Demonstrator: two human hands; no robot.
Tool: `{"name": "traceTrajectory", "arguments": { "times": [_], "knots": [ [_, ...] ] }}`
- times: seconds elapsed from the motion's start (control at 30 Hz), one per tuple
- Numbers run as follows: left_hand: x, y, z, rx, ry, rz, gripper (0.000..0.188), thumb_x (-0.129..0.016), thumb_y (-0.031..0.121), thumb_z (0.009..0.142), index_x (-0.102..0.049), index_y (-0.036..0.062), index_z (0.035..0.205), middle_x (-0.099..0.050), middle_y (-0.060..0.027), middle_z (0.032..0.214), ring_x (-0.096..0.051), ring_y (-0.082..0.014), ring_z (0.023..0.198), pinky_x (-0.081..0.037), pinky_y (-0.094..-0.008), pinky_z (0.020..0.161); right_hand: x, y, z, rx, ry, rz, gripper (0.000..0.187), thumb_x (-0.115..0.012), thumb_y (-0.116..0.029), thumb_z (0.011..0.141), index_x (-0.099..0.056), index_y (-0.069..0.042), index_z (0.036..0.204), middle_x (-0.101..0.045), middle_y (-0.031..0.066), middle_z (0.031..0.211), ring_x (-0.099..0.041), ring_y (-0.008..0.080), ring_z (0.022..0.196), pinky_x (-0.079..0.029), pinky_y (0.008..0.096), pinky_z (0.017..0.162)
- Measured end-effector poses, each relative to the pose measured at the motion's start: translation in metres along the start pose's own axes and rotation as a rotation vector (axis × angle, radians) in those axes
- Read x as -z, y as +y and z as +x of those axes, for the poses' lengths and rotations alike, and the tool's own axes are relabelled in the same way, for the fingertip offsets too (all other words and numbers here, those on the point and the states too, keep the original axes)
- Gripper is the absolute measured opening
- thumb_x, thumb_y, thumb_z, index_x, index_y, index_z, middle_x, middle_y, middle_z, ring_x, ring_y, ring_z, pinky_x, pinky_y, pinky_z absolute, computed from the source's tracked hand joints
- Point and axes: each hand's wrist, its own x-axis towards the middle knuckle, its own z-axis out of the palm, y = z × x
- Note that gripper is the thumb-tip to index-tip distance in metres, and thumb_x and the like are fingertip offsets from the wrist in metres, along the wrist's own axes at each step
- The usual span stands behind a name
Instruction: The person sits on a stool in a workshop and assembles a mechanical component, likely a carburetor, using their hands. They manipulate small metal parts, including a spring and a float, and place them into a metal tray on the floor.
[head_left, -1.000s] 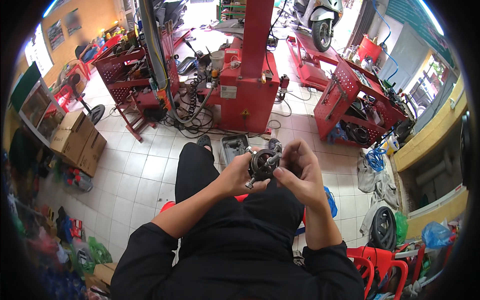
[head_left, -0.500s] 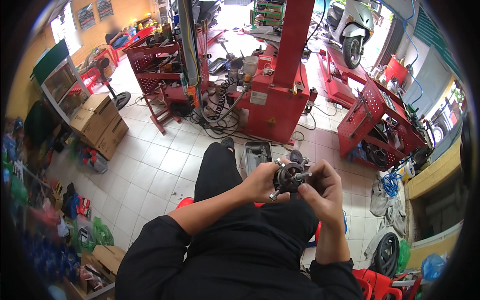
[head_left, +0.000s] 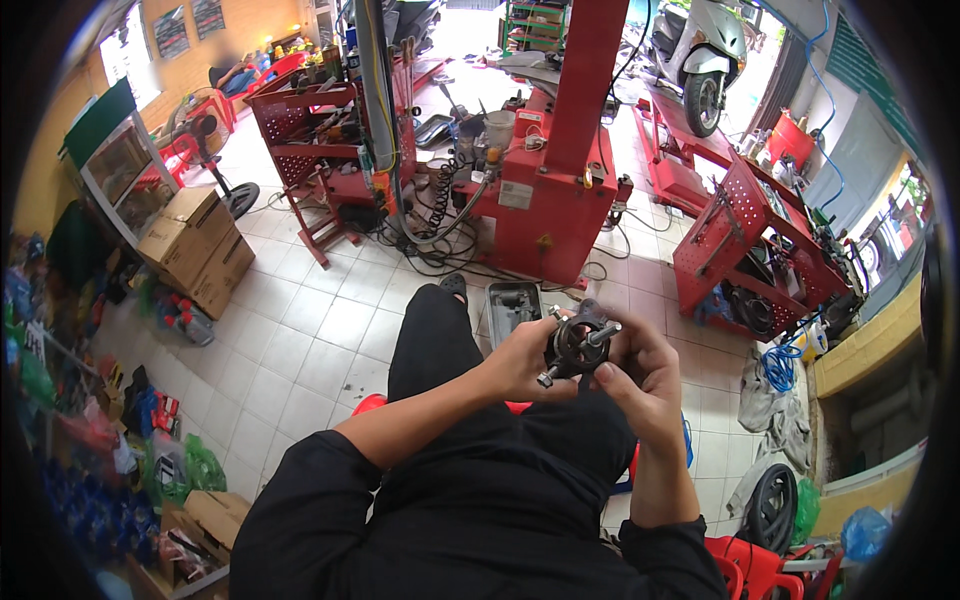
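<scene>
A round, dark metal part (head_left: 580, 348) with shiny bolts sticking out around it is held above my lap; its exact kind I cannot make out. My left hand (head_left: 522, 366) is closed around its left side, with most of the fingertips hidden behind it. On the other side my right hand (head_left: 648, 372) has curled fingers, and its thumb presses against the part's lower right edge. A pale bolt or shaft points up and right from the part, toward the right fingers. Beyond my hands, on the tiled floor between my feet, lies a metal tray (head_left: 491, 318) with dark parts in it.
A red machine (head_left: 540, 225) with a column stands ahead, cables at its base. Red tool carts flank it, left (head_left: 290, 110) and right (head_left: 715, 235). Cardboard boxes (head_left: 200, 250) stand left; a scooter (head_left: 700, 60) is raised at far right. Another person (head_left: 235, 77) sits far back.
The metal part has tilted a little between my hands, so its shaft now points more upward. My right fingers have shifted slightly around it.
</scene>
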Motion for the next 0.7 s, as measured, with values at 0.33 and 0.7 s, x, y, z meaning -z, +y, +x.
{"name": "traceTrajectory", "arguments": {
  "times": [0.33,0.7],
  "knots": [
    [-0.004,0.004,0.003,-0.079,0.09,0.015,0.041,-0.072,0.015,0.061,-0.055,0.0028,0.096,-0.056,-0.0059,0.081,-0.057,-0.0187,0.071,-0.046,-0.031,0.067,0.005,0.001,0.001,-0.014,-0.05,-0.085,0.015,-0.065,-0.006,0.08,-0.052,-0.004,0.085,-0.042,-0.0061,0.068,-0.037,0.0002,0.062,-0.029,0.0167,0.055],
    [-0.004,0.009,0.002,0.019,0.028,-0.046,0.038,-0.075,0.014,0.061,-0.056,0.0029,0.092,-0.055,-0.0046,0.086,-0.054,-0.0138,0.076,-0.044,-0.0287,0.069,0.011,0.008,0.0,-0.009,-0.038,-0.078,0.023,-0.067,-0.008,0.079,-0.05,-0.005,0.093,-0.04,-0.0068,0.067,-0.034,0.0006,0.06,-0.025,0.0172,0.053]
  ]
}}
